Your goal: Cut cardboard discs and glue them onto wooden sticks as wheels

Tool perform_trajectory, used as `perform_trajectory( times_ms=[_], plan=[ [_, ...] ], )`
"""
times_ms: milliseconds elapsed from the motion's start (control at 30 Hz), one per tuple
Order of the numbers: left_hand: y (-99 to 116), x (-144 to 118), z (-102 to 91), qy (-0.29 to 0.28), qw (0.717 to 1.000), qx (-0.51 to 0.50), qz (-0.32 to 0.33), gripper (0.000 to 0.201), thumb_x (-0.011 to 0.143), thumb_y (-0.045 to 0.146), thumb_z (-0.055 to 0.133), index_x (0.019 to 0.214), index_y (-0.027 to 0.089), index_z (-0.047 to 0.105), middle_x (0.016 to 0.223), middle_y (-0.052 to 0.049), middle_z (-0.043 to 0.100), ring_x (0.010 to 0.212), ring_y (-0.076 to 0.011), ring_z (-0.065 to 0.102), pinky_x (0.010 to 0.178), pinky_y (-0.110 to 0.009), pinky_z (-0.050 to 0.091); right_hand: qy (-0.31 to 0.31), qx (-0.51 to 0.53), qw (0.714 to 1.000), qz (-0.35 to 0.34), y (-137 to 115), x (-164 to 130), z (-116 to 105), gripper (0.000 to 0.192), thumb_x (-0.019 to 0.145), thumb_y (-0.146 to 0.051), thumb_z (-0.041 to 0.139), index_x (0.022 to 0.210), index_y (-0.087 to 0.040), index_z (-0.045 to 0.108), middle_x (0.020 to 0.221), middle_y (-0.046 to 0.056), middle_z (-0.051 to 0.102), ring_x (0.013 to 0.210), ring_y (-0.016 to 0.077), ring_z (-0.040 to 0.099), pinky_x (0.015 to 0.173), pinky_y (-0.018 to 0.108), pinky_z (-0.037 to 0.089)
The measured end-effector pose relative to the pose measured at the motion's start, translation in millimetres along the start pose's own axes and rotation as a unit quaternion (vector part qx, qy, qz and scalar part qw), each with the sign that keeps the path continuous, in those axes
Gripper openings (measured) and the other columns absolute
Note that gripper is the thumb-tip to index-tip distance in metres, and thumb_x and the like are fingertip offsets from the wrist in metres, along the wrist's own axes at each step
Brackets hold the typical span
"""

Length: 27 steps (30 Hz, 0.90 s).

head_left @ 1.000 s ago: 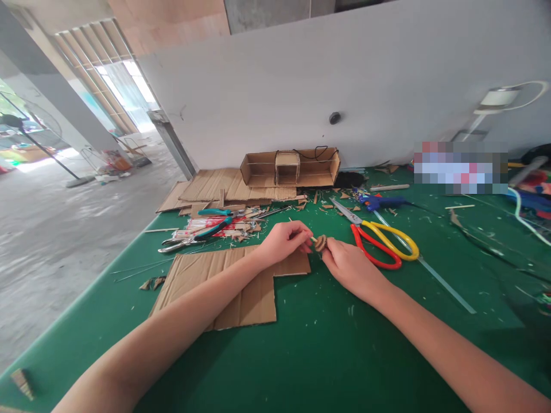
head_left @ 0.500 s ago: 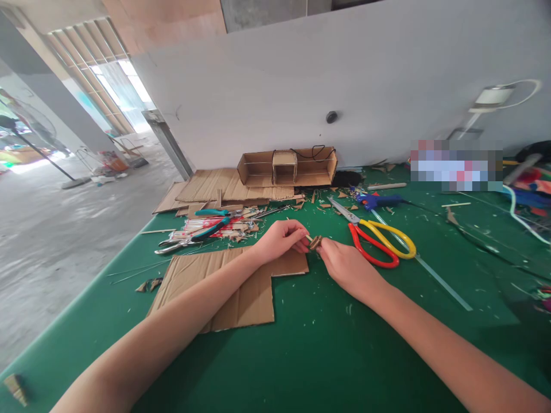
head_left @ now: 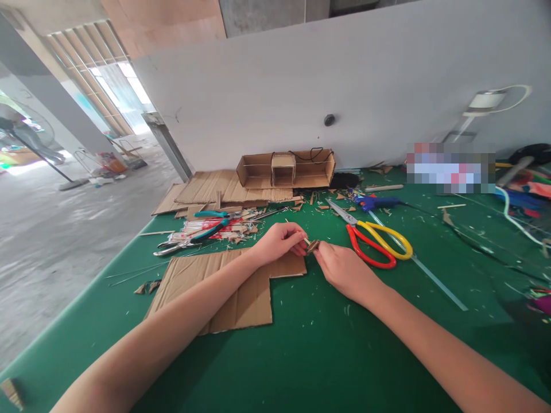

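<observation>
Above the middle of the green table, my left hand (head_left: 279,242) is closed in a pinch on a thin wooden stick (head_left: 307,241). The stick's end meets a small brown cardboard piece (head_left: 313,246), which my right hand (head_left: 342,268) grips between thumb and fingers. Whether stick and piece are joined cannot be made out. Under my left wrist lies a flat L-shaped cardboard sheet (head_left: 245,298). Scissors (head_left: 379,244) with one red and one yellow handle lie just right of my right hand, blades pointing away.
An open cardboard box (head_left: 258,171) with compartments stands by the wall. Teal-handled pliers (head_left: 210,229) lie on wrapped sticks at left. Behind the scissors are a blue glue gun (head_left: 379,202) and a clear glue stick (head_left: 439,283). Scraps litter the table; a cable (head_left: 473,242) runs right.
The camera view has shifted slightly. Both hands keep their grip on the stick and the cardboard piece, and the piece has tilted a little.
</observation>
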<state>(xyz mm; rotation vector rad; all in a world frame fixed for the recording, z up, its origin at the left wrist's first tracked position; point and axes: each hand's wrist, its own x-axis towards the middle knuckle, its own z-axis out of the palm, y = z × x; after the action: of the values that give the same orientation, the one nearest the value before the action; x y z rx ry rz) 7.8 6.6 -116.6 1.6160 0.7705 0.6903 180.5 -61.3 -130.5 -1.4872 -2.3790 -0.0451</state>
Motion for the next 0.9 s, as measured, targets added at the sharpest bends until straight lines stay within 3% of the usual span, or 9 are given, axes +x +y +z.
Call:
perform_trajectory(
  times_ms=[267,567,900],
  plan=[
    [-1.0,2.6,3.2,0.036,0.998,0.018,0.038,0.023,0.085,0.035,0.051,0.081,0.012,0.052,0.070,-0.001,0.060,0.057,-0.0089,0.062,0.055,-0.022,0.053,0.008,0.079,0.993,0.082,-2.9,3.5,-5.4,0.019,0.094,-0.020,0.031,0.083,-0.018,0.046,0.081,0.006,0.061,0.071,0.0179,0.058,0.058,0.026,0.034],
    [1.4,-0.1,7.3,0.030,0.998,0.048,0.039,0.023,0.086,0.032,0.049,0.076,0.012,0.051,0.064,0.000,0.058,0.054,-0.0077,0.061,0.054,-0.020,0.052,-0.004,0.032,0.997,0.066,-2.4,1.6,-2.5,0.018,0.093,-0.015,0.031,0.084,-0.017,0.046,0.079,0.007,0.060,0.069,0.0193,0.058,0.057,0.028,0.032],
    [-0.4,3.5,3.3,0.088,0.995,0.023,0.050,0.031,0.084,0.043,0.049,0.076,0.013,0.051,0.062,0.002,0.055,0.050,-0.0064,0.055,0.050,-0.018,0.047,0.015,0.165,0.983,0.074,-4.0,2.4,-8.8,0.022,0.093,-0.023,0.031,0.078,-0.021,0.047,0.075,0.003,0.059,0.066,0.0153,0.054,0.057,0.025,0.034]
  ],
)
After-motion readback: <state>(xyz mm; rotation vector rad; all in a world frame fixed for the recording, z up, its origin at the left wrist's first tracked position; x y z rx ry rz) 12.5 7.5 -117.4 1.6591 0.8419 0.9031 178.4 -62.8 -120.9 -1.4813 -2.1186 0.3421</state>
